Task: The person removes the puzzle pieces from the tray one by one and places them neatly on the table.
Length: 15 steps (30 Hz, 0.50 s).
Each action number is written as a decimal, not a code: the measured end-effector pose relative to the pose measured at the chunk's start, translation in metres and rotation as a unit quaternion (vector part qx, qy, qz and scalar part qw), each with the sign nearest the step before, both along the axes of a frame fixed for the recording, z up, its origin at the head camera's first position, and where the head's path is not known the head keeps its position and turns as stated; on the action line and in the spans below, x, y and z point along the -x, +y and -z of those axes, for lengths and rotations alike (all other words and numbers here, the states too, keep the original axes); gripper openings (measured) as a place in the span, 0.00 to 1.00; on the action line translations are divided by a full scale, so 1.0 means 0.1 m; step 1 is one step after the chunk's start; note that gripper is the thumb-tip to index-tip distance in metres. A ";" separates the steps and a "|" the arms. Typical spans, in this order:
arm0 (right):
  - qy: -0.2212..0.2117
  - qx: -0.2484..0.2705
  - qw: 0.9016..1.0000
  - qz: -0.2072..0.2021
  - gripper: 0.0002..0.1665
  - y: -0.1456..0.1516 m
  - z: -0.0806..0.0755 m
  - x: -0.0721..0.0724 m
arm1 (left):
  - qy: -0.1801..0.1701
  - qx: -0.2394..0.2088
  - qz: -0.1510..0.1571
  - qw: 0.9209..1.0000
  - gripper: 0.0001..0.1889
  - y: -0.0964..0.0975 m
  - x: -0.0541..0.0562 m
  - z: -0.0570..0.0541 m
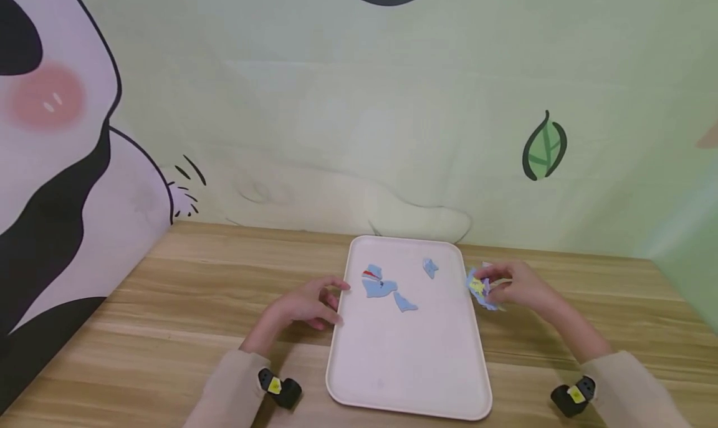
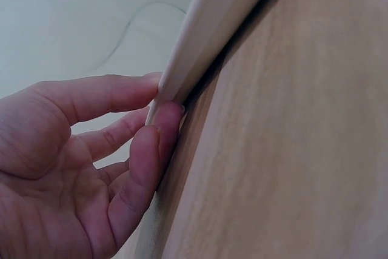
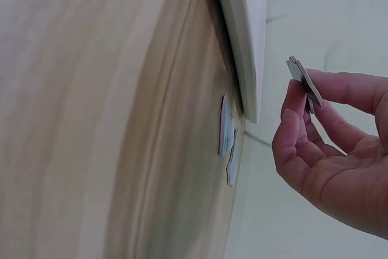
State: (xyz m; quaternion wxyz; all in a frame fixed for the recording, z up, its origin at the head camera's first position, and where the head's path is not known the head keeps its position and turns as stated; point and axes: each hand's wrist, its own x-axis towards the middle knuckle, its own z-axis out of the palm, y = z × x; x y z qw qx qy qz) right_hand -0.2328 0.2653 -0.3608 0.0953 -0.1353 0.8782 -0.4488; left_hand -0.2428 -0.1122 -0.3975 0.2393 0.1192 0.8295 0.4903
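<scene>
My left hand (image 1: pixel 308 302) is at the left edge of a white tray (image 1: pixel 404 366). In the left wrist view its thumb and curled fingers hold the tray's rim (image 2: pixel 200 34). Beyond the tray's right edge, my right hand (image 1: pixel 516 281) pinches a thin flat puzzle piece (image 3: pixel 305 80) between thumb and fingers, raised off the table. Below that hand lie colourful puzzle pieces (image 1: pixel 477 289), blue with some yellow, partly hidden by the fingers; the right wrist view shows them edge-on. On the tray lie a blue puzzle piece (image 1: pixel 377 288), a red-striped one (image 1: pixel 373 271) above it, and another (image 1: pixel 405 302) at its lower right.
One more blue puzzle piece (image 1: pixel 430 267) lies apart near the tray's upper right. The tray stands on a wooden table (image 1: pixel 224 272). Behind is a pale green wall covering (image 1: pixel 314 116) with a cartoon panda and leaves. Small black devices are strapped at both wrists.
</scene>
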 end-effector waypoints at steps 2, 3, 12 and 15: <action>-0.003 -0.001 1.000 0.003 0.24 0.03 0.00 -0.02 | 0.002 -0.001 0.001 1.000 0.29 0.00 0.01 0.00; -0.005 0.000 1.000 0.004 0.24 0.05 0.01 -0.03 | 0.003 -0.002 0.003 1.000 0.29 0.00 0.01 0.00; -0.015 -0.009 1.000 0.012 0.24 0.15 0.05 -0.13 | 0.001 -0.010 0.012 1.000 0.29 -0.01 0.00 0.02; -0.008 -0.019 1.000 0.013 0.23 0.16 0.05 -0.16 | 0.001 -0.009 0.011 1.000 0.29 -0.02 -0.01 0.02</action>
